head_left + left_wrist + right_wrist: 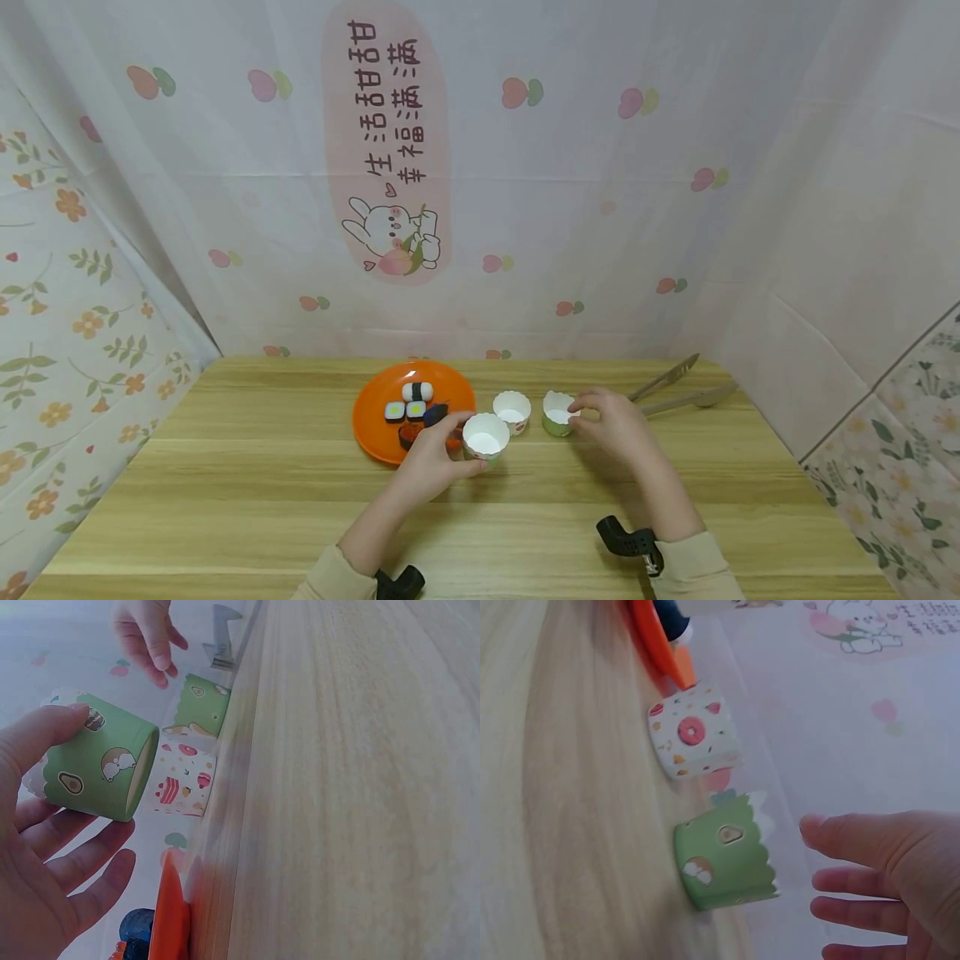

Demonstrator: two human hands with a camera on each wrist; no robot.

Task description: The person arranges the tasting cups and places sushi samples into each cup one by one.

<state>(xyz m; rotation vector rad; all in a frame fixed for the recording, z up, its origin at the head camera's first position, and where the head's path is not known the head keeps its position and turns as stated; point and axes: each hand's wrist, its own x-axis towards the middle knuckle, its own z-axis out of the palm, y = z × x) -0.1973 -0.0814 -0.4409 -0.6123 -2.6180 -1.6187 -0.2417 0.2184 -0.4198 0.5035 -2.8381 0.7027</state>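
The left hand [429,467] grips the raised green cup [101,761]; light pressure should spare its wall. The right hand [617,425], loose, holds nothing beside the standing green cup [724,855], 2 o'clock from the raised one; white cup [697,735], 1 o'clock.

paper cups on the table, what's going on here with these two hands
A person's left hand holds a green cup up off the table. Their right hand is close to a second green cup, fingers spread and seemingly not touching it. That one stands on the table beside a white patterned cup. To the left, an orange plate carries sushi pieces; two long-handled utensils lie to the right.
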